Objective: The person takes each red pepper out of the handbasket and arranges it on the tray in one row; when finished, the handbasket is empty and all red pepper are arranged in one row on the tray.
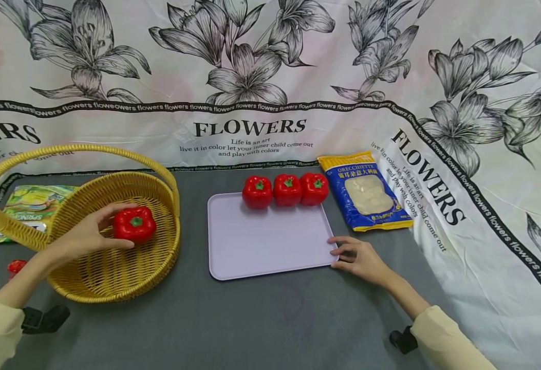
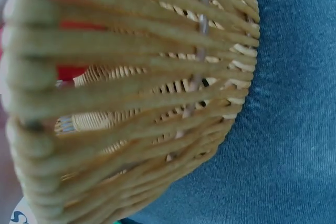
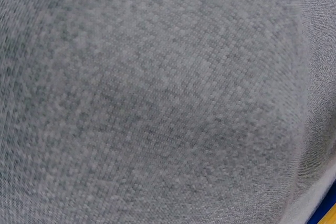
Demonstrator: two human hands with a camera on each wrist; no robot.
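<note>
My left hand (image 1: pixel 92 234) grips a red bell pepper (image 1: pixel 134 225) between thumb and fingers, inside the outline of a yellow wicker basket (image 1: pixel 113 288) with a tall handle. In the left wrist view, the basket's woven side (image 2: pixel 131 98) fills much of the picture, and red shows through its gaps. At the right edge of a pale lilac tray (image 1: pixel 270 241), the fingertips of my right hand (image 1: pixel 360 259) touch the rim. Several things stay apart from the hands: three more red peppers (image 1: pixel 287 190) stand in a row along the tray's far edge.
A blue and yellow orecchiette bag (image 1: pixel 367 195) lies right of the tray. Behind the basket is a green and yellow packet (image 1: pixel 34 205), partly hidden. A small red item (image 1: pixel 17 265) shows beside the left forearm. Grey cloth (image 3: pixel 157 98) fills most of the right wrist view.
</note>
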